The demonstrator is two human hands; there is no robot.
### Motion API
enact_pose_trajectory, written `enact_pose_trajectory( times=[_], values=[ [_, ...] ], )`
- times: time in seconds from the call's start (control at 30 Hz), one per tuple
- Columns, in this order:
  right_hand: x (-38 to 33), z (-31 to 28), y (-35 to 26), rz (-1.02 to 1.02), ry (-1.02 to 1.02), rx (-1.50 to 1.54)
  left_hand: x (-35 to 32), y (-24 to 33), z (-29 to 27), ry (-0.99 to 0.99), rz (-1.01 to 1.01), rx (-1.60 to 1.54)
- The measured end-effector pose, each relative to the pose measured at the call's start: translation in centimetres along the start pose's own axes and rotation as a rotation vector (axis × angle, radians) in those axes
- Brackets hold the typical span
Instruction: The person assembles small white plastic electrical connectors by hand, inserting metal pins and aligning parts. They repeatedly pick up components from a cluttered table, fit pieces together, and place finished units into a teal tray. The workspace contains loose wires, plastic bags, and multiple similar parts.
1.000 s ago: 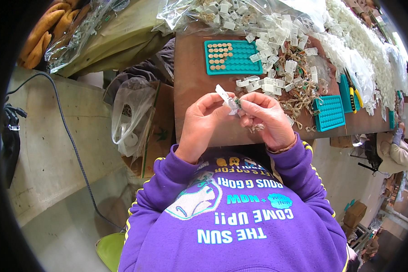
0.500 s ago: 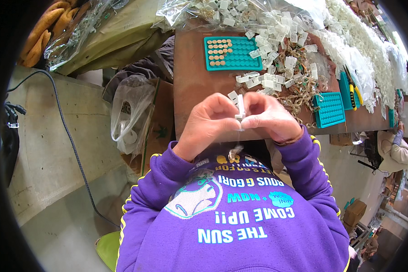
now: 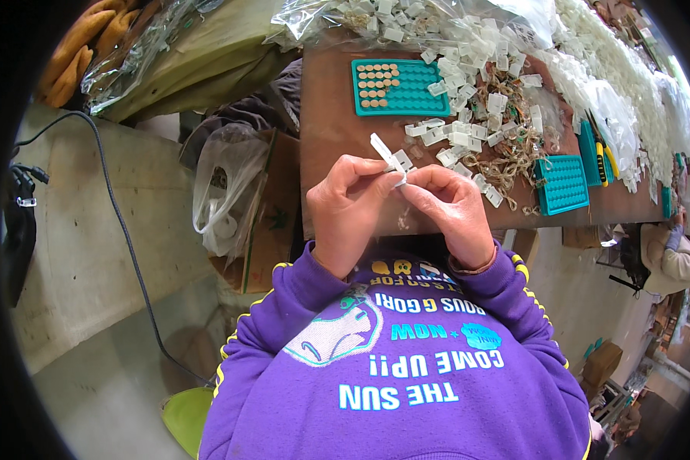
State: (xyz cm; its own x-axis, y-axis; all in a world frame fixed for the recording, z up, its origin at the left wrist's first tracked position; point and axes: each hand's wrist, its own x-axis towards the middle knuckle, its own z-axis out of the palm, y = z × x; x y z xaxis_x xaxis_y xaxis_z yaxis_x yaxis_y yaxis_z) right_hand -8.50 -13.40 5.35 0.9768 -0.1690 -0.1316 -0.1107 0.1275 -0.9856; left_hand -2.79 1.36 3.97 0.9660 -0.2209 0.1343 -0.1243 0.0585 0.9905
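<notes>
Above the near edge of the table, a small translucent plastic box (image 3: 393,157) with its lid swung up is pinched between my fingers. My left hand (image 3: 346,207) is closed on the box from its left side. Against its near end, the thumb and fingers of my right hand (image 3: 456,208) are pressed together. The fingertips of both hands meet there and hide part of the box; whatever lies inside cannot be made out. Beyond my hands lies a teal tray (image 3: 418,97) with several rows of small round tan pieces (image 3: 376,77) in its left part.
Loose clear boxes (image 3: 468,134) and tangled brown strings (image 3: 506,165) heap right of the tray. A second teal tray (image 3: 562,185) and yellow-handled pliers (image 3: 602,161) lie farther right. A plastic bag (image 3: 226,184) hangs beside the table's left edge. Another person (image 3: 671,257) is at far right.
The box has tilted, its raised lid now pointing up and left. My right hand has turned and lowered, its fingers now at the near end of the box.
</notes>
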Motion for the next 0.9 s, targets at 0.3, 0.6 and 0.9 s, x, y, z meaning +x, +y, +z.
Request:
enact_pose_trajectory(
  times=[0.3,0.6,0.9],
  values=[
    [-0.1,0.7,-0.9,-0.441,0.101,-0.656,0.5,-1.1,-0.4,-0.014,0.214,0.161],
    [0.1,1.7,-0.8,-0.3,0.115,-0.453,0.6,-1.4,0.1,-0.028,-0.269,-0.539],
    [2.0,0.7,-2.0,-0.409,0.127,-0.544,2.3,-2.1,1.2,-0.076,-0.389,-0.9]
  ],
)
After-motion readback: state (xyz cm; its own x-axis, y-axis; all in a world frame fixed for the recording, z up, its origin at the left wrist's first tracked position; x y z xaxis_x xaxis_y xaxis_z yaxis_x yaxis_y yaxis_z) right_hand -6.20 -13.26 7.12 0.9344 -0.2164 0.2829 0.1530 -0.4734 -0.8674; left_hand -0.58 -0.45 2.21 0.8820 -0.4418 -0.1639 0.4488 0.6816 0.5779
